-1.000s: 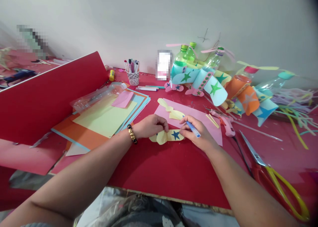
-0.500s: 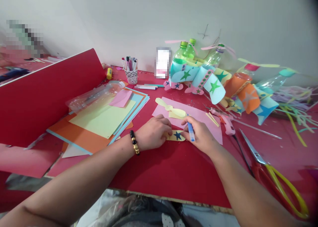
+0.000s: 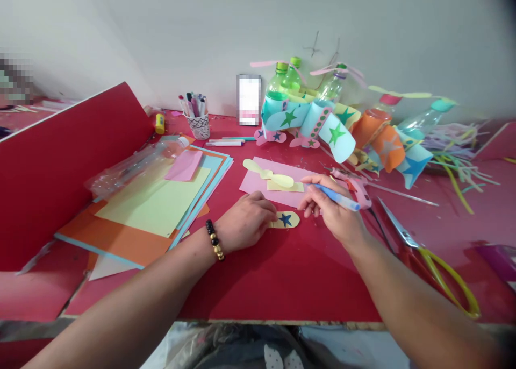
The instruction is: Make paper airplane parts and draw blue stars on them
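My left hand lies with curled fingers on a yellow paper cut-out that bears a dark blue star, pressing it to the red table. My right hand is lifted just right of the cut-out and grips a blue marker, which points left toward a pink sheet. On that sheet rests a yellow propeller-shaped cut-out.
A stack of coloured paper lies at the left under a plastic sleeve. Red and yellow scissors and a pink glue gun lie at the right. Decorated bottles, a cup of markers and a raised red board stand around.
My right hand lifted the marker off the star cut-out and moved up and to the right. My left hand slid further over the cut-out and flattened it.
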The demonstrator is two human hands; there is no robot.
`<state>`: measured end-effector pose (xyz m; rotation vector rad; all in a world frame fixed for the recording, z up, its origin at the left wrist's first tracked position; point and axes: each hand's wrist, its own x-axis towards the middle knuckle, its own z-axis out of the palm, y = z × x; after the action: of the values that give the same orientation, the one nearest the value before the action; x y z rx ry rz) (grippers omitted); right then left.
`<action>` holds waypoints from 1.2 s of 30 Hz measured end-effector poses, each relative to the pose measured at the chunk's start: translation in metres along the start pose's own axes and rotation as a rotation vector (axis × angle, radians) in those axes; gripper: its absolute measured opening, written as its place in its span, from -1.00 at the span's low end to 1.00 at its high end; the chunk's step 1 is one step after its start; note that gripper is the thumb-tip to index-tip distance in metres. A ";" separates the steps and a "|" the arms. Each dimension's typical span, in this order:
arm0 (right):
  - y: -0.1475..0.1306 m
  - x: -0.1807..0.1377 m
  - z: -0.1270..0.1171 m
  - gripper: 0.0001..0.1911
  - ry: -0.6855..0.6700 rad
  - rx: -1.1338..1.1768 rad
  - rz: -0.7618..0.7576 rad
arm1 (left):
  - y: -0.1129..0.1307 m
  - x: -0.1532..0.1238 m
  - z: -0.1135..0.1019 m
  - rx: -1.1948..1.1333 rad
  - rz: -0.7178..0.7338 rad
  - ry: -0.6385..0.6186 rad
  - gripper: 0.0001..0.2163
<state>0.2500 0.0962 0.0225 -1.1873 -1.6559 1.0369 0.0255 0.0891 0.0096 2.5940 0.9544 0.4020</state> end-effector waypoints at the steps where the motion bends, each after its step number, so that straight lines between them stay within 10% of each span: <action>1: 0.001 -0.003 0.001 -0.72 -0.012 0.030 0.001 | 0.000 0.000 0.000 -0.011 -0.008 -0.003 -0.77; 36: 0.027 -0.011 0.007 -0.92 -0.097 -0.351 -0.065 | -0.001 0.006 0.008 -0.091 -0.027 0.036 -0.81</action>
<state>0.2529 0.0899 -0.0070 -1.3114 -1.9980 0.7933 0.0322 0.0920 0.0023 2.4975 0.9587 0.4758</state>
